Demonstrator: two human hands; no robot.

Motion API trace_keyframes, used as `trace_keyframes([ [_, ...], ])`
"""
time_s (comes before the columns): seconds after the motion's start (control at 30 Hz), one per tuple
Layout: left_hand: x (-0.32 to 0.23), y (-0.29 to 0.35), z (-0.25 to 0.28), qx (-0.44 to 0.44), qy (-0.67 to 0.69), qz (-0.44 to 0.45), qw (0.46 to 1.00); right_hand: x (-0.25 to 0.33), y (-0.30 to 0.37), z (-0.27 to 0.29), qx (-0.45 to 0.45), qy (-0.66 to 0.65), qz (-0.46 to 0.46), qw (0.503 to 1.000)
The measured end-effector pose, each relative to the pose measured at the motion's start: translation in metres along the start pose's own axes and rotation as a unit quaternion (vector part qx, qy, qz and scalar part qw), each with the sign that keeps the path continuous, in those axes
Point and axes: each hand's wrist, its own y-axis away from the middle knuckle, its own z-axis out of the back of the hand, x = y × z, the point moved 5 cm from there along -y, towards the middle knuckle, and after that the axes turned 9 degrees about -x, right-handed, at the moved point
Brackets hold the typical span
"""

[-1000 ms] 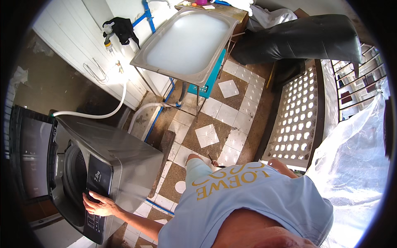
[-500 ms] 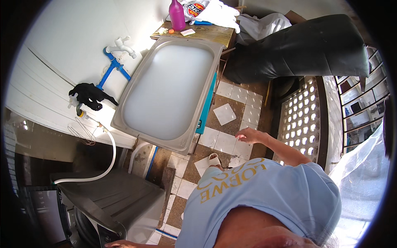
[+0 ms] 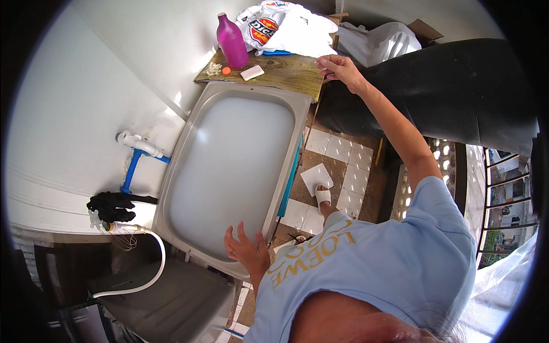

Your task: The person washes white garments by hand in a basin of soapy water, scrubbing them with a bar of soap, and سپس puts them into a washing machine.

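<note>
A grey rectangular basin (image 3: 162,211) holds cloudy whitish water (image 3: 231,166). My left hand (image 3: 247,250) is over the basin's near right rim, fingers spread, with nothing in it. At the far right, my right hand (image 3: 342,71) is stretched out beside the edge of a white printed shirt (image 3: 306,31). Its fingers are loosely bent and apart, and they appear to hold nothing. The shirt lies bunched on a wooden board (image 3: 286,74) behind the basin. On that board are a purple bottle (image 3: 232,43), a pinkish-white soap bar (image 3: 252,72), an orange cap (image 3: 226,71) and a blue brush (image 3: 277,53), partly covered.
Left of the basin are a white tap (image 3: 139,143) on blue pipe, a black cloth (image 3: 114,206) and a white hose (image 3: 164,257). A grey washing machine (image 3: 166,297) stands at the near left. A large black padded object (image 3: 446,94) fills the far right, above the tiled floor (image 3: 354,171).
My right hand has reached forward to the shirt. My left hand has risen from beside the machine to the basin's near edge. I have stepped closer, and the view has shifted.
</note>
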Motion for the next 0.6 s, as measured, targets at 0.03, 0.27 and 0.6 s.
trace_keyframes([
  [0.03, -0.003, -0.005, -0.003, -0.003, -0.019, 0.021, 1.000, -0.005, -0.039, 0.011, -0.026, -0.001, 0.018, 0.999],
  [0.27, -0.003, -0.010, -0.010, -0.006, -0.116, 0.068, 0.991, -0.023, -0.252, 0.012, -0.156, 0.218, 0.180, 0.946],
  [0.6, -0.003, -0.012, -0.018, 0.012, -0.170, 0.065, 0.983, 0.071, -0.276, 0.018, -0.049, -0.125, 0.282, 0.950],
])
